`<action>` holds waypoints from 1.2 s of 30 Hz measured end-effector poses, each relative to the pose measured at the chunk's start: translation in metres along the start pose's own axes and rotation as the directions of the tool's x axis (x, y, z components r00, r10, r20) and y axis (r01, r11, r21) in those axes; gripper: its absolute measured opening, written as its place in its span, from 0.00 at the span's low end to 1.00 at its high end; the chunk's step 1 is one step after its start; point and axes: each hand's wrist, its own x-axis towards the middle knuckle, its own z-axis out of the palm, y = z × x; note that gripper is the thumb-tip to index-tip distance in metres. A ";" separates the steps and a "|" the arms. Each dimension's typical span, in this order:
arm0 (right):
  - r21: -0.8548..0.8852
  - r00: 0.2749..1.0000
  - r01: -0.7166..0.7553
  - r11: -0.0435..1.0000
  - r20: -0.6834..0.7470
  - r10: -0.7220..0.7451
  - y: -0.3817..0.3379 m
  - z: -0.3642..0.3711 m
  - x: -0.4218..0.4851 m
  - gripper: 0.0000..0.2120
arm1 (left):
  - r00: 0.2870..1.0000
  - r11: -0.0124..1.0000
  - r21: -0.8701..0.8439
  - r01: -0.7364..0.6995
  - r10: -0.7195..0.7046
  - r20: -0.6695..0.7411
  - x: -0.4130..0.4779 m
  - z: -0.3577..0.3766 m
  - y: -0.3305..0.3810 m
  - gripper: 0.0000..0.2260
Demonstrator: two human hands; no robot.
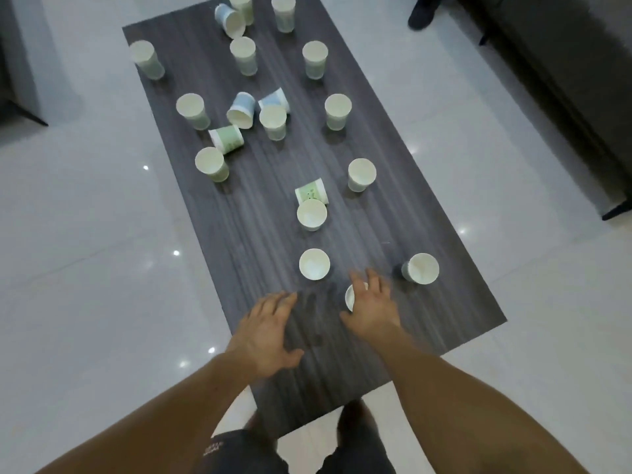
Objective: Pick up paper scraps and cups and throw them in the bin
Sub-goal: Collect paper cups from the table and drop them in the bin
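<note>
Stretching across most of the frame, a glossy white tiled floor (pixel 85 234) carries a long table (pixel 260 217) with a dark grey wood-grain top that runs from the upper middle down to the lower right. A dark sofa (pixel 564 80) fills the upper right corner, and a dark shoe (pixel 422 12) stands on the floor just beside it at the top edge. Two bare forearms reach up from the bottom edge, with dark shorts (pixel 239 453) between them.

The left hand (pixel 270 333) hovers over the near left edge of the table, palm down, its grip apart with the fingers spread and nothing in it. The right hand (pixel 371 302) is lower centre-right, its grip also apart, fingers straight and fanned over a small cup (pixel 350 297) whose white rim shows between thumb and forefinger; whether the hand touches it cannot be told.

Paper cups (pixel 361 174) are scattered over the whole table, most upright. An upright cup (pixel 314 264) stands just left of the right hand's fingertips, and another cup (pixel 420 268) stands to its right. A green-patterned cup (pixel 312 191) lies on its side in mid-frame, and two blue cups (pixel 241 109) lie tipped further up.
</note>
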 end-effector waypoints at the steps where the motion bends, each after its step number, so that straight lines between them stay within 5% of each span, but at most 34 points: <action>1: -0.008 1.000 0.020 1.000 0.021 -0.020 0.006 0.007 0.010 0.40 | 1.000 0.999 -0.020 0.030 -0.029 0.006 0.006 0.008 0.003 0.46; 6: 0.029 0.989 0.128 0.991 0.076 -0.130 0.029 0.028 0.033 0.36 | 0.997 0.989 -0.121 0.082 -0.082 0.006 0.036 0.043 0.028 0.46; 13: 0.502 0.963 0.159 0.850 0.110 -0.245 0.048 -0.007 0.009 0.42 | 0.997 0.942 -0.330 0.065 -0.073 -0.010 0.056 0.040 0.073 0.45; 20: 0.589 0.927 0.205 0.781 0.139 -0.349 0.069 -0.048 0.001 0.40 | 0.998 0.893 -0.450 0.017 -0.044 -0.049 0.064 0.025 0.104 0.30; 22: 0.519 0.954 0.247 0.818 0.015 -0.298 0.085 -0.055 0.012 0.39 | 0.995 0.893 -0.450 0.031 -0.068 -0.067 0.065 0.027 0.106 0.32; 25: 0.138 0.965 0.207 0.969 -0.192 -0.179 0.116 -0.059 0.043 0.38 | 0.991 0.892 -0.442 0.095 -0.128 -0.045 0.066 0.032 0.104 0.41; 30: -0.125 0.998 0.059 0.990 0.026 -0.056 0.140 -0.044 0.075 0.44 | 0.982 0.896 -0.427 0.125 -0.174 -0.079 0.061 0.048 0.096 0.37; 36: -0.166 0.988 0.131 0.977 0.109 -0.114 0.112 -0.028 0.069 0.29 | 0.948 0.862 -0.472 0.184 -0.283 -0.148 0.032 0.048 0.075 0.33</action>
